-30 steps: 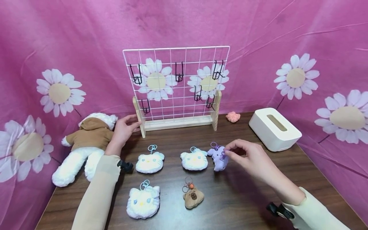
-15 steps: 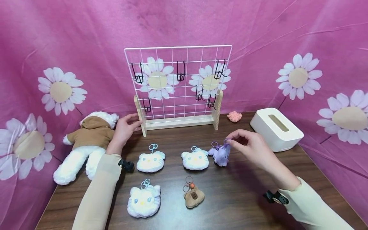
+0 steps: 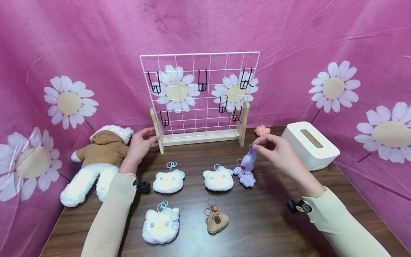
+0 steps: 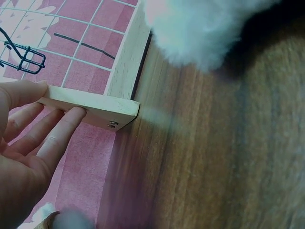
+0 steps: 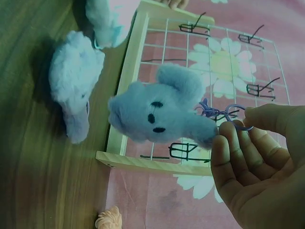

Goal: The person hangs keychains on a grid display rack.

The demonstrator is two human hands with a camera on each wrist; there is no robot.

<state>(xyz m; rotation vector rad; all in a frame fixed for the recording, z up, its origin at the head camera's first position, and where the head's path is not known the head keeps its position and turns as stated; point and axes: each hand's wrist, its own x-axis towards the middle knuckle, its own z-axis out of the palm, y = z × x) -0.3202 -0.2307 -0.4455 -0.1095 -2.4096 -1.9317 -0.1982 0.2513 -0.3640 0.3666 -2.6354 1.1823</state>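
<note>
One thin lilac ring (image 3: 251,146) sits clamped between the fingers of the right hand (image 3: 279,152), probably so the fuzzy lilac plush keychain (image 3: 248,161) dangles freely, right of the frame's centre, over a second lilac plush (image 3: 246,178) on the dark wood-grain counter (image 3: 273,232). Left of centre, I see the left hand (image 3: 140,146) pinching the smooth pale-wood upright (image 3: 155,121) of the white wire-grid rack (image 3: 199,54), seemingly to steady it.

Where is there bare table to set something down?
Bare: right of the brown toy, up to the right sleeve; also between the back-left cat toy and back-right cat toy. Crowded: beside the latter, where a purple toy lies close and the right grip holds another purple toy.
</note>
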